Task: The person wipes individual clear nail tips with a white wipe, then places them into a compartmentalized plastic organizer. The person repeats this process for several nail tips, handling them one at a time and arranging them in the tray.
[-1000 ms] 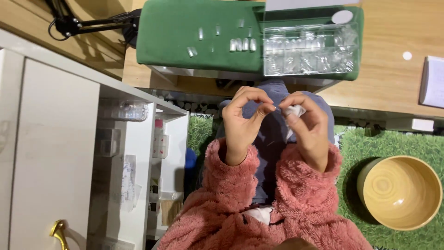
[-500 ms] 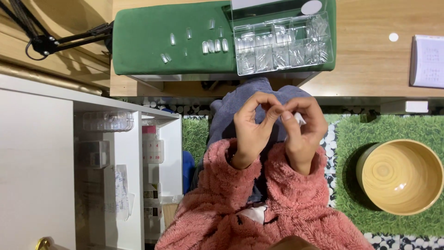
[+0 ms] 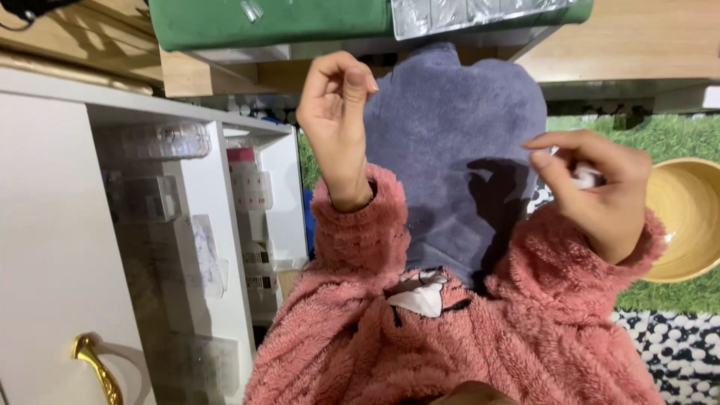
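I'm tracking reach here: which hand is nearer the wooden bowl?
Right. The right hand, pinching a small white piece, sits just beside the wooden bowl; the left hand is raised far across the lap, near the white cabinet.

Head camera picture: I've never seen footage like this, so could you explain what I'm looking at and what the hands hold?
This view comes from a camera worn on a person's head, looking down at their own two bare hands and pink fleece sleeves. The left hand is raised with fingertips pinched; whether it holds anything is too small to tell. The right hand grips a small white wad. Below them lies a grey fleece cloth. To the right sits a yellowish bowl on a green mat. To the left stands a white cabinet. Above is a wooden desk with a green mat.
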